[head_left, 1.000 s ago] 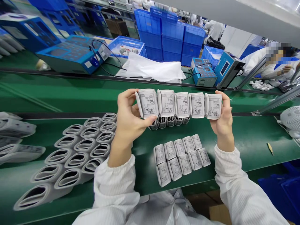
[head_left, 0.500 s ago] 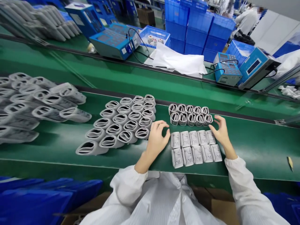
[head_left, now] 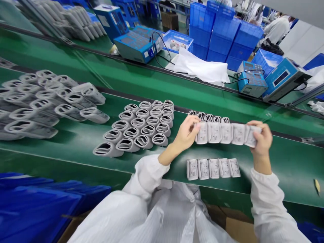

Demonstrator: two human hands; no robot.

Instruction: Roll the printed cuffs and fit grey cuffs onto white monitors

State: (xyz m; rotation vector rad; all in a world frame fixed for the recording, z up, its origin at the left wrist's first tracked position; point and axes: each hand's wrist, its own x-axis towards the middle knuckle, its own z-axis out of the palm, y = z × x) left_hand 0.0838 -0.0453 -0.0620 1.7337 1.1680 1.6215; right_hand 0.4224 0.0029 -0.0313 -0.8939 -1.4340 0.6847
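Observation:
My left hand [head_left: 187,132] and my right hand [head_left: 262,137] grip the two ends of a row of flat grey-white rolled pieces [head_left: 225,133], printed faces toward me. The held row hides part of the upright rolled pieces [head_left: 209,117] behind it. Nearer me, a second row of printed pieces [head_left: 213,168] lies on the green surface [head_left: 286,168]. Left of my left hand, several grey rolls [head_left: 138,122] stand close together with their open ends up.
More grey rolls [head_left: 45,98] lie at the far left. Beyond the green ledge are blue devices [head_left: 139,44] with cables, a white cloth [head_left: 199,65] and stacked blue crates [head_left: 219,37]. A small yellowish piece [head_left: 317,186] lies at right.
Both hands have closed on the upper row of printed pieces and raised it, away from the nearer row. The view has shifted slightly.

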